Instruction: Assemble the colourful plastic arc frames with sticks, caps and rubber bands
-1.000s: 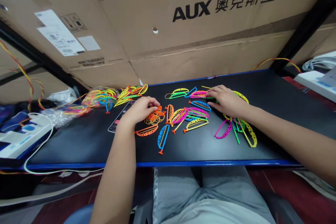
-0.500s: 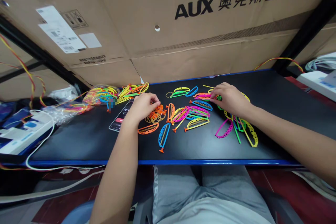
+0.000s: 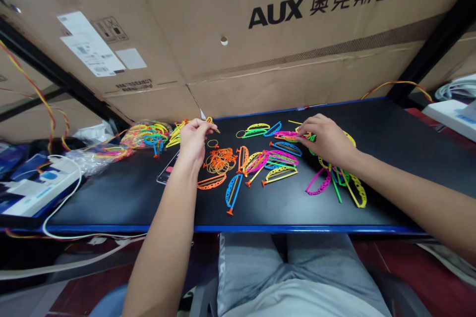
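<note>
Pink bow (image 3: 284, 133) lies lengthwise toward my nearer right hand (image 3: 323, 135), grip unclear, while my left hand (image 3: 193, 138) pinches a rubber band (image 3: 216, 130).

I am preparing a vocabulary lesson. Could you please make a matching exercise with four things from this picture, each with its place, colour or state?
1. Tangled pile
2. Phone
3. Cardboard box
4. Right hand

A. standing behind the table
B. at a pink toy bow
C. orange and tan
D. partly hidden by the left arm

Pairs: 1-C, 2-D, 3-A, 4-B
</note>
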The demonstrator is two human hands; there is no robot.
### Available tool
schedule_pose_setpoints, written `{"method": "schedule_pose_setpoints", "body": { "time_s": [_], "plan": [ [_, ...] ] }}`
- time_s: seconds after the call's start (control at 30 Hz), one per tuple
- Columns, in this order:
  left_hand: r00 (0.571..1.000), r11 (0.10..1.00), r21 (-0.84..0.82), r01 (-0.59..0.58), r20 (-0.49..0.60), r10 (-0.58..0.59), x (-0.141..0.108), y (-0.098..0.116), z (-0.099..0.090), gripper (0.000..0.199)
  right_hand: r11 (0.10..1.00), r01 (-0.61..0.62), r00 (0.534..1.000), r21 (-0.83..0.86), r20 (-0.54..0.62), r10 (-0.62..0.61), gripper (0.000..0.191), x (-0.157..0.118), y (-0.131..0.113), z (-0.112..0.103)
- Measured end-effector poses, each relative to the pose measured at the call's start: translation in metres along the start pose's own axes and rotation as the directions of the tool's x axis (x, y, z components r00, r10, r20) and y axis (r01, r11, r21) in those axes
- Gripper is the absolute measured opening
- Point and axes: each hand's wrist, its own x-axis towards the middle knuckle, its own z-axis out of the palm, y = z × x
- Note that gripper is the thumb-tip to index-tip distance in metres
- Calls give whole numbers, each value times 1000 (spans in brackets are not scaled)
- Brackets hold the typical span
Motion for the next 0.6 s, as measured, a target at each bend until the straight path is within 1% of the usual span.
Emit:
{"method": "schedule_pose_setpoints", "body": {
  "time_s": [0.1, 0.2, 0.27, 0.37, 0.47, 0.6],
  "plan": [
    [992, 962, -243, 126, 41, -119, 2, 1, -2, 22, 1000, -18, 1000, -7, -13, 17, 17, 0, -1, 0],
    [980, 910, -366, 195, 40, -194, 5, 2, -7, 23, 1000, -20, 999, -9, -27, 19, 17, -1, -1, 0],
    [974, 896, -385, 224, 57, -219, 7, 2, -10, 25, 1000, -14, 1000, -5, -22, 14, 17, -1, 0, 1],
    [962, 883, -384, 271, 126, -241, 8, 3, -12, 28, 1000, -12, 1000, 0, -16, 12, 18, 0, 1, 1],
    [948, 872, -373, 316, 163, -274, 4, 7, -9, 23, 1000, -15, 1000, 11, -23, 16, 19, 0, 1, 2],
    [935, 882, -321, 345, 196, -295, -4, 11, -2, 20, 1000, -20, 1000, 11, -21, 20, 18, 0, -1, 1]
  ]
}}
